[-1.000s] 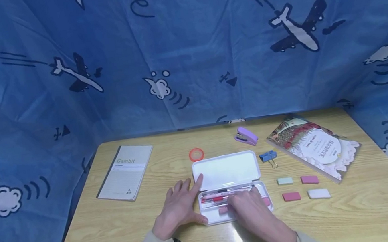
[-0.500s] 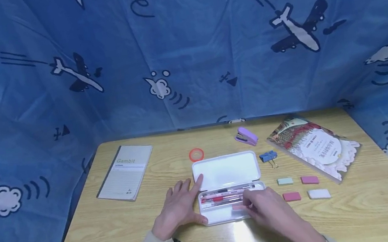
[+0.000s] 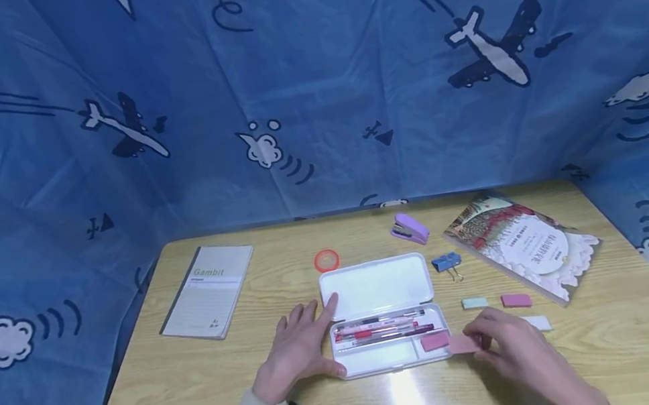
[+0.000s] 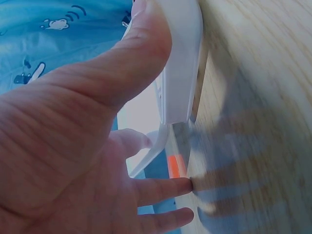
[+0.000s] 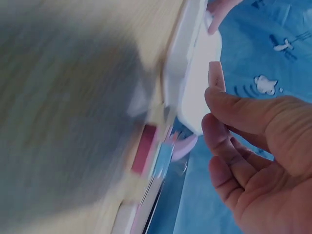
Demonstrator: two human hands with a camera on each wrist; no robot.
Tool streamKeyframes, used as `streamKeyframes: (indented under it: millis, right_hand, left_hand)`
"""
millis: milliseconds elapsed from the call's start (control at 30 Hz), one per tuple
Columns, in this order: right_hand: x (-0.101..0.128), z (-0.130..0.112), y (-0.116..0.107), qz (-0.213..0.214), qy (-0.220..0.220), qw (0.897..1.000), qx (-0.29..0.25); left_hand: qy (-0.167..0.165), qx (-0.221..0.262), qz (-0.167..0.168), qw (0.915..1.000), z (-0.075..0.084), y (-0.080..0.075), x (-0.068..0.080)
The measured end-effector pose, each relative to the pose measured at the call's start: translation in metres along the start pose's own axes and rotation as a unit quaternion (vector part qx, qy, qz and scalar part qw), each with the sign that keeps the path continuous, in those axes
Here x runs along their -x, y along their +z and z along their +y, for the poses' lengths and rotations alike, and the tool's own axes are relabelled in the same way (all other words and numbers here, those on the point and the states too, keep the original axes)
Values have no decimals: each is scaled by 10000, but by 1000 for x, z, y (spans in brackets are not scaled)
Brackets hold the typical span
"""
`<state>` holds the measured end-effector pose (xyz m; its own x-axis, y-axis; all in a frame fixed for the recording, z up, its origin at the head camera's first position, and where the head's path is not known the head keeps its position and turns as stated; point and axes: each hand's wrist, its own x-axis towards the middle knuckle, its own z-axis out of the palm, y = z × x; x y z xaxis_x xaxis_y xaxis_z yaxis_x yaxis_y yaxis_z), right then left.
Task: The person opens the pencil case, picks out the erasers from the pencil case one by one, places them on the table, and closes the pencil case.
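Observation:
A white pencil case (image 3: 374, 362) lies with its lid (image 3: 377, 287) folded back. Several pens (image 3: 377, 331) fill its rear compartment, and a pink eraser (image 3: 435, 341) sits in the small compartment at front right. My left hand (image 3: 301, 357) steadies the case at its left end, fingers spread; the thumb (image 4: 146, 46) lies on the front corner and the index finger reaches the lid. Just beyond the case's right end, my right hand (image 3: 515, 348) pinches a paler pink eraser (image 5: 216, 77) between thumb and fingertips, its free end overlapping the case's corner in the head view.
Right of the case lie a mint eraser (image 3: 475, 303), a pink eraser (image 3: 515, 300), a partly covered white eraser (image 3: 538, 323) and a dark pink eraser (image 5: 145, 148). Behind are a binder clip (image 3: 446, 262), stapler (image 3: 409, 228), tape roll (image 3: 327, 260), notebook (image 3: 208, 291) and patterned book (image 3: 524, 245).
My right hand has lifted the paler pink eraser from the long front compartment and carried it right, past the case's end. The left hand has kept its place.

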<state>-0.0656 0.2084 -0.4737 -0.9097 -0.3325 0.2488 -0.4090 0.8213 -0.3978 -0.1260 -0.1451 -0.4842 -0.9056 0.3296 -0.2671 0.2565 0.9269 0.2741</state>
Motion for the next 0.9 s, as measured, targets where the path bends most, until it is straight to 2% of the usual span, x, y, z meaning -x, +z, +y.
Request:
streamKeyframes:
  millis: [133,333,633,767,900]
  right_hand:
    - [11,14,-6,-130,381,9991,129]
    - [20,29,-9,-819,910,9919,325]
    - [24,38,-4,-1016,730,9909,487]
    - [21,38,-2,-1363,923,9852,472]
    - [20,37,0,-1489,1026,9818,578]
  left_hand:
    - [-38,14,-38,10000,0,0,0]
    - [-61,16,-38,10000,1,0,0]
    - [-1,45,4,10000,-1,0,-1]
    - [21,46,19,10000,-1,0,-1]
    - [18,37,10,10000,-1,0,0]
